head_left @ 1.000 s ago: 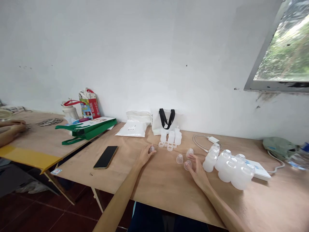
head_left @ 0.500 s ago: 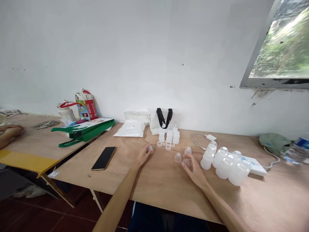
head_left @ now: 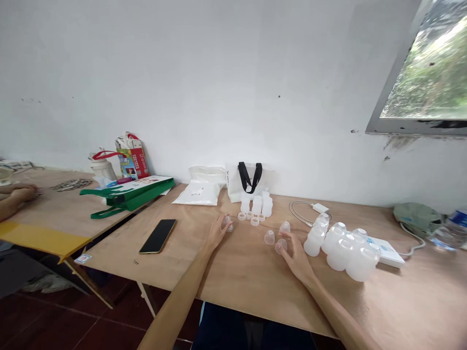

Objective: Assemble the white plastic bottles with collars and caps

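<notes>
My left hand rests on the plywood table with its fingertips closed on a small clear plastic cap. My right hand lies further right, its fingers pinching another clear cap. Two more clear caps stand loose between and just beyond the hands. Behind them are small white bottles with several ring parts in front. To the right lies a cluster of larger translucent bottles on their sides.
A black phone lies to the left. White bags and a small white tote with black handles stand by the wall. A white cable, a flat white box and a green cloth are at right. Another person's hands rest on the neighbouring table, beside a green bag.
Both hands stay at nearly the same spots on the table with their caps; the view has shifted slightly.
</notes>
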Demonstrator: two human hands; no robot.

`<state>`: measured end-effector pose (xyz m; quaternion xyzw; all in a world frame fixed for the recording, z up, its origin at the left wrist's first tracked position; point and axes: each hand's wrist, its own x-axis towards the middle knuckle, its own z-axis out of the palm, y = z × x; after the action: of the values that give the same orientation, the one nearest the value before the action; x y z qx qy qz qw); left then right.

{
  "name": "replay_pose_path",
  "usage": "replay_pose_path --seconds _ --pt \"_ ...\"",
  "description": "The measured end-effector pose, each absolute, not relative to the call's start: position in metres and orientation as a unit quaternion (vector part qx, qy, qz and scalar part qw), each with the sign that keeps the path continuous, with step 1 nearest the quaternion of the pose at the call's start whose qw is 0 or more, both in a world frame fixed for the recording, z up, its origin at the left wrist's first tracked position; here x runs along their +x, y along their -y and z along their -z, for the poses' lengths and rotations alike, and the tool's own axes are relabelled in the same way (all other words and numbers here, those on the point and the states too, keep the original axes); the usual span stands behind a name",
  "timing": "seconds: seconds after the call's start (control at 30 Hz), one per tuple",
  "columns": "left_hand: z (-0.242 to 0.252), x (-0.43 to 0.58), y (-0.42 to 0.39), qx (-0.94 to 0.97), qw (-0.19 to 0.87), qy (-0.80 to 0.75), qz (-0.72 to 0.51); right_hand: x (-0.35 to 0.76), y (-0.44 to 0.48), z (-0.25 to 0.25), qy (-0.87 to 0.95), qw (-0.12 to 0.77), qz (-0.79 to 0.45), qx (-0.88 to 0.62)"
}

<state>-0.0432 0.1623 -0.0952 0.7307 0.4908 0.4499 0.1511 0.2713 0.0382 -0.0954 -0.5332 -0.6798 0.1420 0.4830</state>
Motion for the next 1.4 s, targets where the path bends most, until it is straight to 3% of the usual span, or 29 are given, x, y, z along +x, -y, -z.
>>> replay_pose_path --seconds 0.27,0.67,0.97,1.17,1.4 --pt "0.079 -0.041 -0.146 0.670 0.107 -0.540 -0.498 0.272 -0.039 0.096 0.666 0.493 -0.121 -0.547" --pt "0.081 -0.050 -0.092 0.777 0.262 -0.455 -0.348 0.273 -0.043 0.100 0.660 0.498 -0.122 -0.549" --pt "0.074 -0.055 -0.084 0.764 0.236 -0.469 -0.376 0.272 -0.041 0.095 0.645 0.490 -0.140 -0.570" --pt "0.078 -0.056 -0.078 0.738 0.299 -0.480 -0.368 0.272 -0.039 0.096 0.652 0.486 -0.123 -0.569" --pt "0.062 -0.056 -0.074 0.736 0.254 -0.461 -0.426 0.264 -0.049 0.061 0.711 0.438 -0.014 -0.550"
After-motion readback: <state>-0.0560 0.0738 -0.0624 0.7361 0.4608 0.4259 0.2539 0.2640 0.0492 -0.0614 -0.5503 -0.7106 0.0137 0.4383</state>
